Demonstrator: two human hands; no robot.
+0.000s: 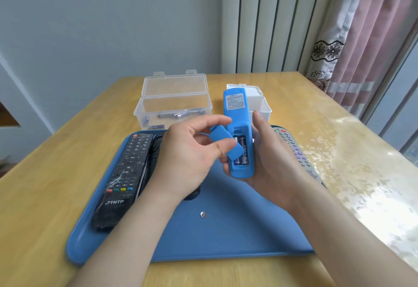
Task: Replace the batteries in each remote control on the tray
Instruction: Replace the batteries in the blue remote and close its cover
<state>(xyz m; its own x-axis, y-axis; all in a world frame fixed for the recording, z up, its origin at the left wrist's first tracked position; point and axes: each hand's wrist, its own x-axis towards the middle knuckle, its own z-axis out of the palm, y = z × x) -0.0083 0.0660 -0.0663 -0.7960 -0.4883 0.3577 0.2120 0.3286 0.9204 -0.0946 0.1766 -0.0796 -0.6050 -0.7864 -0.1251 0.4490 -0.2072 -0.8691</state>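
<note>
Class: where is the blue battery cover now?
Head view, centre: the battery cover is pinched in the left hand, just left of the blue remote the right hand holds.

The camera rides on my head and looks forward and down across the wooden table (56, 184). My forearms enter from the bottom edge. My left hand (185, 157), pinching the battery cover (226, 143), and my right hand (273, 162), gripping the blue remote (235, 105), meet at the centre of the frame, close to the lens. The blue tray (214, 237) fills the lower middle, right below me. The clear box (174, 89) lies farther off, toward the table's far edge. The wide angle also takes in the grey wall (113, 26) straight ahead and the pink curtain (373, 37) at the upper right, and it splays the table's sides outward.
</note>
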